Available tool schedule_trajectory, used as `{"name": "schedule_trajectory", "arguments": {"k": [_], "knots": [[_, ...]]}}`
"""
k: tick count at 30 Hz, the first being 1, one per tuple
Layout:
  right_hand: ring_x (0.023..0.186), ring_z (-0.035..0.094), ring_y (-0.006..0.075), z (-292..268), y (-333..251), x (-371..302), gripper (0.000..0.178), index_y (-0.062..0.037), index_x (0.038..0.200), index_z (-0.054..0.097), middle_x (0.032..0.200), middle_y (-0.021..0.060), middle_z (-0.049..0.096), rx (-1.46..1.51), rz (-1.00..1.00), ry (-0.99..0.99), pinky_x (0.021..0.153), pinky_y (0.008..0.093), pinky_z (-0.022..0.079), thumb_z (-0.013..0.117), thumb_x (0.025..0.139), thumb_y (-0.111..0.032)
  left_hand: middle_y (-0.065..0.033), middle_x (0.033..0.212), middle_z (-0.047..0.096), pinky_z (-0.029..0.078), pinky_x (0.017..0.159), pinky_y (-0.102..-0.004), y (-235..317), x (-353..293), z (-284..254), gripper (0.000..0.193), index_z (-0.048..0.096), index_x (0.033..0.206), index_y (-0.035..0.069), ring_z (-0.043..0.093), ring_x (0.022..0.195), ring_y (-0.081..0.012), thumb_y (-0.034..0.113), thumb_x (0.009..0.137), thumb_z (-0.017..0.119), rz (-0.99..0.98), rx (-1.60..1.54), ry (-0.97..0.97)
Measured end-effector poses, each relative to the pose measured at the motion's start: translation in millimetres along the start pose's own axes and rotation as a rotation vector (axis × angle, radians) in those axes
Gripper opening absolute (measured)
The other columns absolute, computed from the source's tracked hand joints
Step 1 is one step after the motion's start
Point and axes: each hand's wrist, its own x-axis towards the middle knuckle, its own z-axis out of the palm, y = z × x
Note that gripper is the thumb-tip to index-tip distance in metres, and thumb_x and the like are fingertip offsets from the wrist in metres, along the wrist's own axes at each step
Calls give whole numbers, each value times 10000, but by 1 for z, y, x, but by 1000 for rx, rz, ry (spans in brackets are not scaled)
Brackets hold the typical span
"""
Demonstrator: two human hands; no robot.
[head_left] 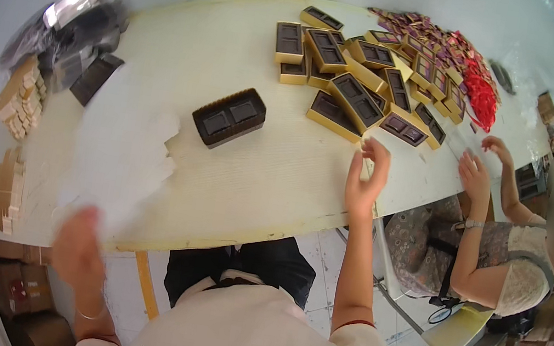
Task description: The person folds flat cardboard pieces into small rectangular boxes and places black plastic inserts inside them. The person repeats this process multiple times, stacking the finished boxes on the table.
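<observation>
My right hand (368, 179) is raised at the near side of a heap of gold boxes (334, 113) fitted with dark two-compartment inserts. Its thumb and fingers stand apart with nothing seen between them. Left of it, a short stack of dark plastic two-compartment trays (229, 117) lies alone in the middle of the white table (268, 186). My left hand (81, 247) hovers by the table's front left edge, smeared by motion, so its fingers are unclear. Closest to it on the tabletop is a small stack of flat card pieces (7, 190).
Dark trays in clear plastic (72, 35) and pale folded card pieces (21, 99) stand at the far left. At the back right lie small purple and gold pieces (423, 34) and red ribbons (480, 96). A co-worker (496, 241) sits at the right, hands over the table edge.
</observation>
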Motion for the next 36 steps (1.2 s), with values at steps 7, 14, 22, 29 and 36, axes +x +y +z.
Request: {"name": "schedule_trajectory", "arguments": {"k": [7, 14, 22, 29, 36], "knots": [[871, 626, 343, -30, -89, -73, 425, -24, 936, 619, 961, 160, 635, 174, -553, -405, 819, 441, 510, 691, 838, -431, -74, 853, 696, 545, 599, -303, 67, -42, 101, 118, 690, 862, 50, 679, 749, -229, 25, 748, 704, 120, -659, -383], [582, 453, 281, 14, -94, -91, 267, -26, 1029, 627, 642, 55, 488, 66, 38, -563, 625, 406, 394, 713, 777, -4, -110, 988, 656, 499, 677, -366, 72, -37, 127, 299, 628, 1085, 76, 620, 823, -302, 81, 792, 688, -248, -620, -443], [996, 547, 264, 3, -102, -91, 322, -11, 1063, 630, 1104, 109, 561, -81, -362, -777, 853, 390, 428, 720, 770, -112, -48, 1074, 616, 486, 757, -366, 68, -51, 112, 312, 670, 989, 53, 564, 919, -256, 130, 697, 748, 85, -419, -469], [850, 566, 262, 3, -112, -80, 169, -12, 956, 618, 937, 92, 577, -61, -261, -891, 719, 368, 458, 660, 800, -61, -43, 941, 626, 464, 706, -366, 62, -30, 105, 191, 682, 918, 56, 567, 802, -237, 91, 735, 724, -155, -581, -709], [709, 596, 325, 18, -117, -54, 97, -16, 904, 555, 766, 127, 608, 20, 36, -1043, 602, 398, 463, 624, 837, -33, -54, 746, 510, 403, 707, -368, 67, -8, 117, 250, 656, 1034, 60, 496, 700, -233, 99, 789, 687, -37, -300, -511]]}}
